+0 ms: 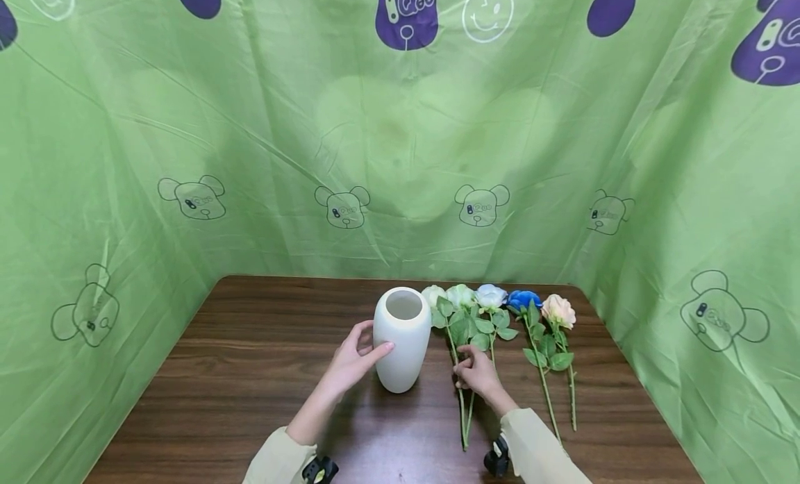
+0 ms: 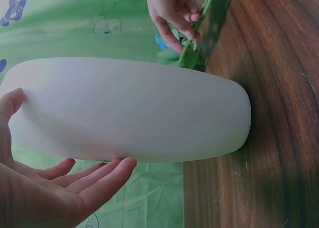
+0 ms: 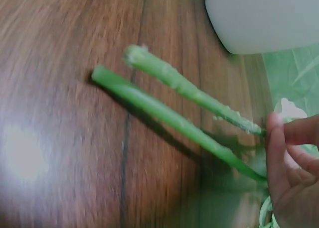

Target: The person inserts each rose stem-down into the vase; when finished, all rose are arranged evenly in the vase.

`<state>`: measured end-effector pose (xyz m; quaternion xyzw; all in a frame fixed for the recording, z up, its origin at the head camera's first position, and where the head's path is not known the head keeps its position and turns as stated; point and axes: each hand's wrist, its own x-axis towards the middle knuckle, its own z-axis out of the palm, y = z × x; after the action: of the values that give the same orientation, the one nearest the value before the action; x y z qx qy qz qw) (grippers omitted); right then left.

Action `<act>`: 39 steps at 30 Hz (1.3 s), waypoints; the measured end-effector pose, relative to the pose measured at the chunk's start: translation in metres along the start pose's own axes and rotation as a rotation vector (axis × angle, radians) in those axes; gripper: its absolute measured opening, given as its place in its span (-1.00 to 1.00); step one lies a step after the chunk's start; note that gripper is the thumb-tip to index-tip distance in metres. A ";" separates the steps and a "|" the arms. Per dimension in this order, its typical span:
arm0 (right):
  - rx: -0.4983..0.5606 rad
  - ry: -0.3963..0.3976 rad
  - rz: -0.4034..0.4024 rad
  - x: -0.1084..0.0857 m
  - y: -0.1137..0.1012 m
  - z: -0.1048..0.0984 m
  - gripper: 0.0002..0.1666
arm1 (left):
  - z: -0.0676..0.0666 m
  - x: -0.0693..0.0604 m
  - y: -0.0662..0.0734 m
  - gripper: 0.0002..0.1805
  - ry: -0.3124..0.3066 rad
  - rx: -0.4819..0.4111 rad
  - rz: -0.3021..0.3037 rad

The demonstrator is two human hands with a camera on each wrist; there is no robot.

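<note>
A tall white vase [image 1: 403, 348] stands upright on the table, its round mouth facing up. My left hand [image 1: 351, 362] holds it from the left, thumb on the near side and fingers along its flank. To the right of the vase, my right hand [image 1: 481, 376] pinches a green rose stem [image 3: 184, 86] between thumb and fingers; its cut end is raised off the wood. Beside it a second stem [image 3: 159, 113] runs lower. Their heads belong to the left group: a cream rose [image 1: 433, 296], a pale green rose [image 1: 460, 296] and a pale blue rose [image 1: 490, 296]. Which head the pinched stem carries, I cannot tell.
Farther right lie a deep blue rose [image 1: 523, 300] and a peach rose [image 1: 559, 311], stems pointing toward me. Everything rests on a dark brown wooden table [image 1: 262, 373]. Green printed fabric [image 1: 406, 157] closes off the back and both sides.
</note>
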<state>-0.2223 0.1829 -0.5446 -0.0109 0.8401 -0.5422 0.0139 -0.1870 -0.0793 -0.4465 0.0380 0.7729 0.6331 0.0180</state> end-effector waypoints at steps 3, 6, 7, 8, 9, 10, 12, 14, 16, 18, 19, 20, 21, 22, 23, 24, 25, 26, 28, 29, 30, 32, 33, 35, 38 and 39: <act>0.097 -0.030 0.015 -0.003 -0.002 -0.008 -0.53 | 0.000 0.000 0.000 -0.31 0.001 0.005 -0.004; 0.126 -0.041 -0.001 -0.008 -0.005 -0.016 -0.53 | 0.000 -0.001 0.000 -0.32 -0.002 0.007 -0.011; 0.133 -0.044 -0.009 -0.009 -0.006 -0.018 -0.53 | 0.000 -0.001 0.000 -0.32 -0.005 0.006 -0.010; 0.143 -0.044 -0.018 -0.010 -0.007 -0.021 -0.53 | 0.000 -0.001 0.000 -0.32 -0.007 0.007 -0.010; 0.153 -0.040 -0.023 -0.011 -0.009 -0.024 -0.53 | 0.000 -0.001 -0.001 -0.32 -0.009 0.006 -0.007; 0.162 -0.035 -0.032 -0.011 -0.011 -0.026 -0.53 | 0.001 -0.001 -0.001 -0.32 -0.010 0.004 -0.005; 0.190 -0.012 -0.050 -0.012 -0.015 -0.032 -0.52 | 0.001 0.000 -0.001 -0.32 -0.012 -0.002 -0.001; 0.222 0.008 -0.071 -0.013 -0.020 -0.036 -0.51 | 0.001 0.000 -0.002 -0.32 -0.013 -0.002 0.000; 0.259 0.022 -0.105 -0.013 -0.026 -0.039 -0.50 | 0.001 0.000 -0.002 -0.32 -0.013 -0.002 -0.002; 0.297 0.032 -0.147 -0.013 -0.031 -0.041 -0.49 | 0.001 0.000 -0.003 -0.32 -0.014 0.000 0.000; 0.316 0.036 -0.170 -0.014 -0.034 -0.042 -0.49 | 0.001 0.001 -0.003 -0.32 -0.015 0.002 0.002; 0.334 0.045 -0.189 -0.014 -0.037 -0.042 -0.49 | 0.000 0.000 -0.002 -0.32 -0.017 0.004 0.003; 0.352 0.056 -0.207 -0.014 -0.040 -0.043 -0.48 | 0.000 0.000 -0.002 -0.32 -0.019 0.005 0.005; 0.368 0.064 -0.225 -0.014 -0.043 -0.043 -0.48 | -0.001 0.000 0.000 -0.32 -0.023 0.003 0.010; 0.385 0.073 -0.238 -0.015 -0.046 -0.043 -0.47 | -0.001 -0.001 0.002 -0.32 -0.027 -0.004 0.014; 0.406 0.083 -0.251 -0.015 -0.049 -0.043 -0.47 | -0.002 -0.003 0.006 -0.33 -0.031 -0.006 0.019; 0.428 0.091 -0.265 -0.015 -0.053 -0.043 -0.47 | -0.002 -0.005 0.010 -0.34 -0.035 -0.009 0.017; 0.455 0.096 -0.276 -0.016 -0.057 -0.044 -0.46 | -0.003 -0.006 0.014 -0.35 -0.037 -0.013 0.015; 0.513 0.103 -0.309 -0.016 -0.066 -0.044 -0.46 | -0.003 -0.007 0.015 -0.35 -0.038 -0.012 0.024; 0.541 0.109 -0.324 -0.016 -0.071 -0.043 -0.46 | -0.003 -0.006 0.014 -0.35 -0.036 -0.007 0.027; 0.570 0.116 -0.337 -0.015 -0.074 -0.043 -0.46 | -0.003 -0.008 0.017 -0.35 -0.034 -0.001 0.027; 0.639 0.129 -0.360 -0.014 -0.083 -0.042 -0.46 | -0.003 -0.009 0.020 -0.36 -0.032 0.002 0.025; 0.707 0.110 -0.402 -0.001 -0.066 -0.039 -0.47 | -0.003 -0.010 0.021 -0.36 -0.031 0.005 0.029; 0.785 0.128 -0.420 0.000 -0.074 -0.037 -0.47 | -0.003 -0.014 0.030 -0.39 -0.033 0.000 0.021; 0.913 0.150 -0.424 0.001 -0.087 -0.036 -0.49 | -0.004 -0.016 0.033 -0.39 -0.037 -0.007 0.018; 0.945 0.163 -0.417 0.002 -0.093 -0.036 -0.49 | -0.004 -0.015 0.032 -0.38 -0.037 -0.007 0.021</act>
<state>-0.2249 0.1774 -0.4451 -0.1284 0.4822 -0.8524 -0.1565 -0.1715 -0.0783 -0.4145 0.0581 0.7698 0.6351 0.0258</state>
